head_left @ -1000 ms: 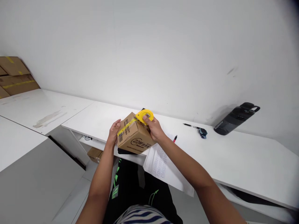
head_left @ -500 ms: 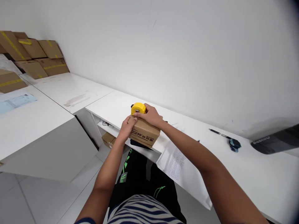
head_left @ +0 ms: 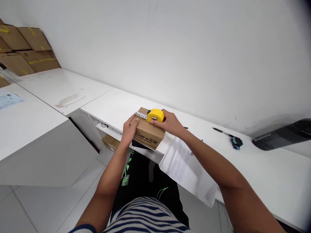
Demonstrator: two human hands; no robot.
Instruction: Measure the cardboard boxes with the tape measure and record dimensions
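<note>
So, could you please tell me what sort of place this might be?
Probably a packing or storage workroom: taped cardboard boxes are stacked at left, papers overhang the white desk, and a tape measure is extended across a carton.

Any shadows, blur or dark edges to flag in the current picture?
Head view throughout: soft shadow on the white wall behind the black cylindrical bottle; dark top-right corner; blurred writing on the white paper sheets; rounded yellow tape measure reasonably sharp.
</note>
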